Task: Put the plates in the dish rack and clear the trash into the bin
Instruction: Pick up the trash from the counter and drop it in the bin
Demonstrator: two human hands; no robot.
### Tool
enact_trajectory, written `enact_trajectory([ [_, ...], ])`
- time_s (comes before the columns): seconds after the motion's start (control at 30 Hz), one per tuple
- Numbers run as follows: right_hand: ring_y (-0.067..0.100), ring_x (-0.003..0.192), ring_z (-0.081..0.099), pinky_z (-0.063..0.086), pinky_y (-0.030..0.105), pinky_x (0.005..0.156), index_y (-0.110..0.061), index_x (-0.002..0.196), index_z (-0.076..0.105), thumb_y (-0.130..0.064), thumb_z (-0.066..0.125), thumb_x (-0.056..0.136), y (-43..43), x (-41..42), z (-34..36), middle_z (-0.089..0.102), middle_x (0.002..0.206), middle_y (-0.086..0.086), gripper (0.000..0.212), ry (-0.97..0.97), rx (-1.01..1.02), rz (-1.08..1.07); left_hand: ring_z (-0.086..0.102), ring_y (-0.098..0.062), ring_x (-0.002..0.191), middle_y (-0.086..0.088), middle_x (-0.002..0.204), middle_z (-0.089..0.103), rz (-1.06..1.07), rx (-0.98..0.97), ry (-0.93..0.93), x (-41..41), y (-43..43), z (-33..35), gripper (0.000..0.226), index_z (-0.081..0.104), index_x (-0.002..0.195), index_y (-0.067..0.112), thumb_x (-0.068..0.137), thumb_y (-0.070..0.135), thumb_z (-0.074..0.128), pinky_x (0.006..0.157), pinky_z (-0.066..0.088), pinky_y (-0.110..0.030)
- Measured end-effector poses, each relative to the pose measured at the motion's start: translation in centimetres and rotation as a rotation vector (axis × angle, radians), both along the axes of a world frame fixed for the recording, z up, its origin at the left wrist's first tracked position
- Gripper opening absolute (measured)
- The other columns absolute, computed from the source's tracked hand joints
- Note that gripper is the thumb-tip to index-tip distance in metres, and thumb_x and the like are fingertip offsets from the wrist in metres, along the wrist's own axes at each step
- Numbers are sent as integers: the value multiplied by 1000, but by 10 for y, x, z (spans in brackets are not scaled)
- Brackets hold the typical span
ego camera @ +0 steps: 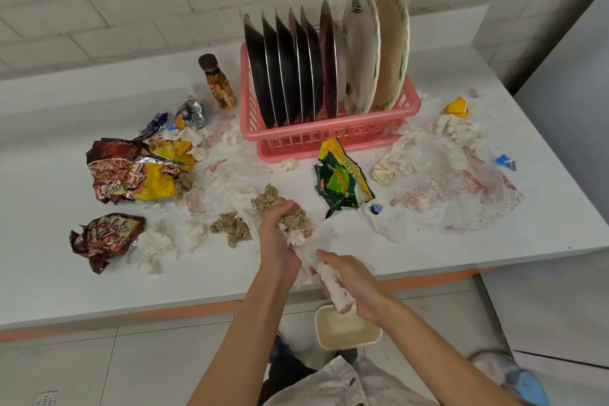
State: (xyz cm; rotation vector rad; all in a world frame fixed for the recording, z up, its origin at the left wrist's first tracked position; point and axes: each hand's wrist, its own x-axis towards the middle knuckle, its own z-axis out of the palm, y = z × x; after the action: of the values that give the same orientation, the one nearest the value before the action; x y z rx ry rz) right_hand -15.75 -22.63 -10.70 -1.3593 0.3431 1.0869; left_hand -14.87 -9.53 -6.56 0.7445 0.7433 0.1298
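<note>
Several dark plates (286,69) and two leaf-patterned plates (362,53) stand upright in the pink dish rack (329,138). My left hand (276,237) grips a wad of brown and white crumpled tissue (295,219) at the table's front edge. My right hand (352,280) grips a twisted white tissue (336,290) just off the edge, above a cream bin (346,330) on the floor. Snack wrappers lie around: a green one (339,181), red and yellow ones (131,171), a dark red one (105,237).
A brown-capped sauce bottle (219,82) stands left of the rack. Crumpled plastic film (454,188), a yellow scrap (457,107), a blue scrap (506,162) and loose tissues (230,227) litter the white table (39,260). A grey surface (573,109) borders the right side.
</note>
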Motion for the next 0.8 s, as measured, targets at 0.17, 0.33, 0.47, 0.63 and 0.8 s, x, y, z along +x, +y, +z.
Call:
enact_trajectory([
  [0.17,11,40,20,14,20,44,-15,88,57,-48,58,92,1,0,2,30,49,-1,34,76,73,-49,46,-13,73,7,75,55,-138,129,-109,4,5,-10,20,49,58,22,60,3,54,68,32,-31],
  [0.33,7,42,21,14,18,38,-14,88,63,-27,64,93,0,6,3,27,54,-4,13,-147,162,25,49,-12,63,1,82,60,-204,235,-129,-3,-1,-18,20,44,62,15,57,-3,52,51,35,-24],
  [0.47,7,43,18,18,18,39,-10,93,64,-16,61,95,-3,9,2,22,53,-6,6,-267,130,41,56,-18,77,-2,89,67,-287,421,-134,-9,-5,-28,18,52,67,15,63,-2,51,61,43,-28],
  [0.63,9,44,17,17,17,41,-16,76,60,-12,55,97,-7,20,6,21,53,-4,22,-330,112,-78,63,-18,100,-3,102,71,-450,581,-140,-17,-3,-36,19,72,94,16,85,9,57,87,48,-35],
  [0.8,10,43,24,20,17,41,-4,88,67,-13,59,96,-13,31,8,33,54,3,14,-459,29,-42,69,-22,97,-5,104,73,-567,479,-64,-25,-5,-38,19,72,106,22,89,27,65,84,57,-41],
])
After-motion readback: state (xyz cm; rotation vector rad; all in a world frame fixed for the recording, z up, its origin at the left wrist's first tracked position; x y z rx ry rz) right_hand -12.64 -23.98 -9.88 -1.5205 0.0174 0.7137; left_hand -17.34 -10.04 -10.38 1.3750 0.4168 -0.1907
